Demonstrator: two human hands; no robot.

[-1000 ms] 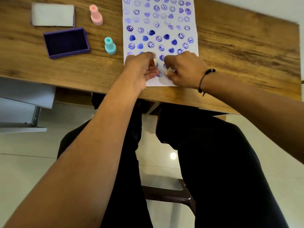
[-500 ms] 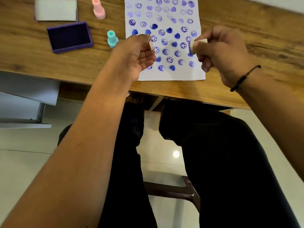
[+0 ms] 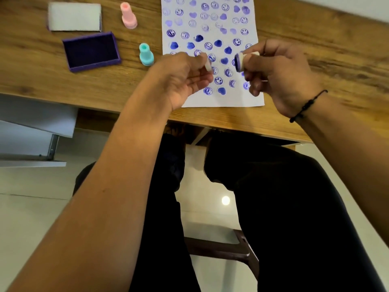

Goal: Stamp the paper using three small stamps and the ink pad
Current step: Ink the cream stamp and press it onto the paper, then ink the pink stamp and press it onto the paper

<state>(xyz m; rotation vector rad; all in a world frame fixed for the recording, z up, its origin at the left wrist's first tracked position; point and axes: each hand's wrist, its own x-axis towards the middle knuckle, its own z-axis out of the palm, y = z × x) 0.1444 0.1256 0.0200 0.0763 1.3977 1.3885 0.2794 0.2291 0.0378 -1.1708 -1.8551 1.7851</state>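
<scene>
Right hand (image 3: pixel 280 74) is raised over the paper (image 3: pixel 212 51), fingers clenched around a white stamp (image 3: pixel 242 62) lying sideways, its purple-inked face turned toward the left hand. Left hand (image 3: pixel 185 74) is raised just opposite, thumb and forefinger pinching a small white piece (image 3: pixel 208 65), apparently a cap; its identity cannot be confirmed. The two hands are near but apart. The paper lies flat on the wooden table (image 3: pixel 326 49) beneath both hands, covered in purple smiley and heart prints. Just beyond the left hand's knuckles stands a teal stamp (image 3: pixel 146 54), upright. Further out to that side: the open purple ink pad (image 3: pixel 91 51), a pink stamp (image 3: pixel 128 15) upright, and a white lid (image 3: pixel 74 16).
</scene>
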